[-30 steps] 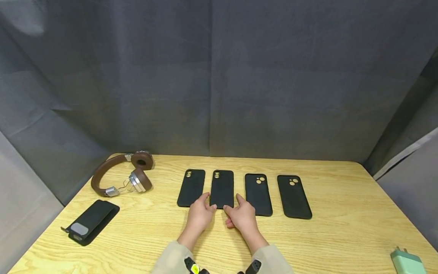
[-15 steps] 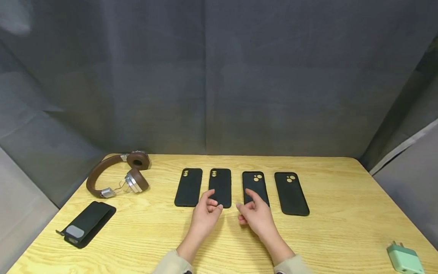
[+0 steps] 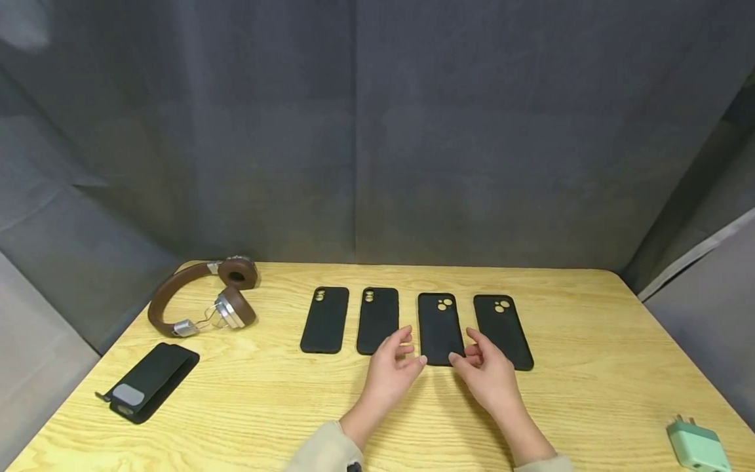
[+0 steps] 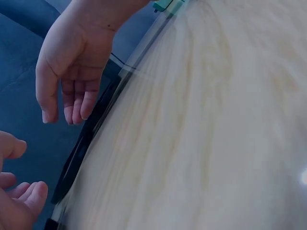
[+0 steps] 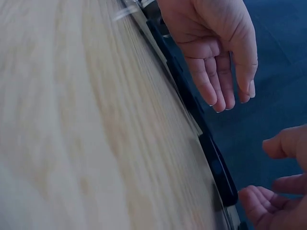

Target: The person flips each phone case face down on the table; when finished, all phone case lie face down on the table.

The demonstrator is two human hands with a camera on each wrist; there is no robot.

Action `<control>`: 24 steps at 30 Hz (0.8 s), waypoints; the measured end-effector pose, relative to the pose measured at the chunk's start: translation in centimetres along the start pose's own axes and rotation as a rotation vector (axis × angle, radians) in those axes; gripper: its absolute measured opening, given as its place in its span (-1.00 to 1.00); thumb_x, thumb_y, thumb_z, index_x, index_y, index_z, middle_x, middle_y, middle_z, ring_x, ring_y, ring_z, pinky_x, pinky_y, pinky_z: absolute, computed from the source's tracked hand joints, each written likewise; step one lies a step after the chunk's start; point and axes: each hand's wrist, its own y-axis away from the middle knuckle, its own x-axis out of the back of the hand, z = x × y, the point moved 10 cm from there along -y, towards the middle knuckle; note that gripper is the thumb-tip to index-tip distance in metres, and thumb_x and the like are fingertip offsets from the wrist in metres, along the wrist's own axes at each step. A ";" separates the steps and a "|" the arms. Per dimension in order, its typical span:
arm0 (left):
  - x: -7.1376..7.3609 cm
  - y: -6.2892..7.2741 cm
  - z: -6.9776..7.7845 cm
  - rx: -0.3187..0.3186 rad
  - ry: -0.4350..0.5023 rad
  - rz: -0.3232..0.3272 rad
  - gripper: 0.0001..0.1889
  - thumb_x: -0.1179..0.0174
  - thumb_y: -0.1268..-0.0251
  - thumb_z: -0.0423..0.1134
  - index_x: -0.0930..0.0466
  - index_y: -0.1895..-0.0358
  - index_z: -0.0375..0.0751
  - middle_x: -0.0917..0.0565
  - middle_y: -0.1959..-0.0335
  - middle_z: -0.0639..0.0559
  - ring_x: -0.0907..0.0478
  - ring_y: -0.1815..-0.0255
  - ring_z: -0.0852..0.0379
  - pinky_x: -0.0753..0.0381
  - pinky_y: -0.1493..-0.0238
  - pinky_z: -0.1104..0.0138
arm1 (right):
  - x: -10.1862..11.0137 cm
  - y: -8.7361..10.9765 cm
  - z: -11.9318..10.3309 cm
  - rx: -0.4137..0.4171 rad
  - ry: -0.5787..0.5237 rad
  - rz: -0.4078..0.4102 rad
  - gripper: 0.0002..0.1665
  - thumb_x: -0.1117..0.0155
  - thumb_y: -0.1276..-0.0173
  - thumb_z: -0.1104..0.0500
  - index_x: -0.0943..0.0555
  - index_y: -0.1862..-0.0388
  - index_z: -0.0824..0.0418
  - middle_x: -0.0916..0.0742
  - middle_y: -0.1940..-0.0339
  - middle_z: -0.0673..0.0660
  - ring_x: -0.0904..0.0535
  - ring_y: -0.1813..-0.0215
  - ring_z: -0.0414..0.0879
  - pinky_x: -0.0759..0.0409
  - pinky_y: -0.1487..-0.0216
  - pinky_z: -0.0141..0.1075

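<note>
Several black phone cases lie in a row on the wooden table. My left hand (image 3: 392, 370) hovers by the near left corner of the third phone case (image 3: 441, 331), thumb and fingers apart and loosely bent. On that case's other side is my right hand (image 3: 489, 377), holding nothing, its fingers over part of the fourth phone case (image 3: 501, 328). Left of them lie the second phone case (image 3: 378, 318) and the first phone case (image 3: 325, 320). In the left wrist view the right hand (image 4: 76, 62) shows a gap below its fingers; the right wrist view shows the left hand (image 5: 216, 52) likewise.
Brown headphones (image 3: 171, 295) rest at the table's back left. Nearer lies a black folding case (image 3: 150, 380) with a grey oval patch. A green plug charger (image 3: 698, 446) sits at the front right. A dark curtain (image 3: 354, 131) hangs behind the table (image 3: 596, 367).
Both hands have left the second phone case, lifted, and moved right to either side of the third. The cases look to keep their places; the head view has shifted slightly.
</note>
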 end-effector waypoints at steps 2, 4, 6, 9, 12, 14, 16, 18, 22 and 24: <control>-0.5 -0.1 -0.2 0.015 -0.011 -0.007 -0.42 -0.20 -0.20 -0.32 -0.28 -0.30 -0.36 -0.40 -0.16 -0.27 -0.45 -0.12 -0.15 -0.54 -0.03 0.31 | 0.0 -0.2 0.3 -0.005 0.024 -0.013 -0.28 -0.26 -0.23 0.11 -0.29 -0.32 0.35 -0.59 0.16 0.23 -0.49 0.23 -0.06 -0.44 0.26 -0.28; -0.8 -0.3 -0.5 0.039 -0.022 -0.009 -0.42 -0.20 -0.20 -0.32 -0.28 -0.30 -0.34 -0.41 -0.17 -0.26 -0.45 -0.12 -0.16 -0.54 -0.03 0.27 | 0.0 -0.4 0.5 -0.005 0.044 -0.023 -0.28 -0.25 -0.23 0.11 -0.29 -0.31 0.38 -0.58 0.20 0.21 -0.49 0.24 -0.06 -0.44 0.27 -0.29; -1.1 -0.4 -1.0 0.069 -0.026 -0.012 -0.42 -0.20 -0.20 -0.31 -0.29 -0.30 -0.33 -0.40 -0.18 -0.25 -0.45 -0.13 -0.17 -0.54 -0.04 0.24 | -0.1 -0.7 0.6 -0.009 0.058 -0.038 -0.28 -0.24 -0.23 0.12 -0.29 -0.30 0.41 -0.56 0.25 0.19 -0.49 0.26 -0.06 -0.44 0.30 -0.29; -1.2 -0.5 -1.6 0.096 -0.030 -0.008 -0.42 -0.21 -0.20 -0.30 -0.29 -0.30 -0.34 -0.41 -0.17 -0.27 -0.46 -0.13 -0.18 -0.55 -0.02 0.23 | -0.3 -1.0 0.6 -0.004 0.099 -0.047 -0.31 -0.22 -0.25 0.13 -0.31 -0.27 0.44 -0.56 0.31 0.17 -0.48 0.29 -0.05 -0.45 0.30 -0.23; -1.3 -0.7 -1.9 0.101 -0.029 -0.002 -0.42 -0.21 -0.19 -0.32 -0.29 -0.28 -0.39 -0.42 -0.17 -0.31 -0.47 -0.11 -0.19 -0.55 -0.01 0.24 | -0.5 -1.4 0.5 0.010 0.151 -0.047 -0.36 -0.20 -0.27 0.14 -0.34 -0.23 0.47 -0.57 0.39 0.15 -0.47 0.34 -0.03 -0.45 0.30 -0.15; -1.4 -0.9 -2.0 0.104 -0.029 -0.004 -0.42 -0.21 -0.18 -0.34 -0.29 -0.27 -0.44 -0.42 -0.16 -0.34 -0.47 -0.11 -0.20 -0.56 -0.01 0.24 | -0.6 -1.7 0.3 0.022 0.183 -0.041 -0.40 -0.19 -0.27 0.16 -0.36 -0.20 0.48 -0.57 0.45 0.13 -0.46 0.39 -0.04 -0.45 0.31 -0.13; -1.6 -1.1 -2.2 0.120 -0.027 -0.013 -0.42 -0.21 -0.18 -0.35 -0.29 -0.27 -0.45 -0.43 -0.17 -0.34 -0.47 -0.12 -0.19 -0.55 -0.01 0.24 | -0.8 -2.0 0.4 0.025 0.204 -0.038 -0.42 -0.18 -0.27 0.18 -0.38 -0.19 0.49 -0.55 0.50 0.11 -0.44 0.43 -0.04 -0.44 0.33 -0.13; -1.8 -1.2 -2.3 0.136 -0.032 -0.023 -0.43 -0.21 -0.18 -0.36 -0.29 -0.26 -0.47 -0.44 -0.16 -0.35 -0.47 -0.13 -0.19 -0.55 -0.01 0.24 | -0.8 -2.2 0.5 0.021 0.221 -0.030 -0.45 -0.18 -0.27 0.20 -0.39 -0.17 0.49 -0.52 0.55 0.10 -0.42 0.45 -0.04 -0.43 0.34 -0.14; -1.9 -1.2 -2.3 0.155 -0.051 -0.026 -0.46 -0.20 -0.17 -0.40 -0.31 -0.24 -0.48 -0.45 -0.16 -0.33 -0.48 -0.11 -0.18 -0.56 0.01 0.25 | -1.0 -2.4 0.9 0.014 0.245 -0.012 -0.50 -0.19 -0.25 0.23 -0.44 -0.12 0.49 -0.49 0.58 0.09 -0.40 0.46 -0.04 -0.39 0.36 -0.18; -1.8 -1.2 -2.2 0.154 -0.062 -0.021 -0.47 -0.19 -0.17 -0.41 -0.33 -0.23 -0.48 -0.46 -0.15 -0.33 -0.49 -0.10 -0.18 -0.57 0.02 0.26 | -1.2 -2.5 1.0 0.019 0.248 -0.008 -0.52 -0.19 -0.25 0.24 -0.46 -0.10 0.49 -0.49 0.58 0.08 -0.40 0.47 -0.05 -0.37 0.40 -0.21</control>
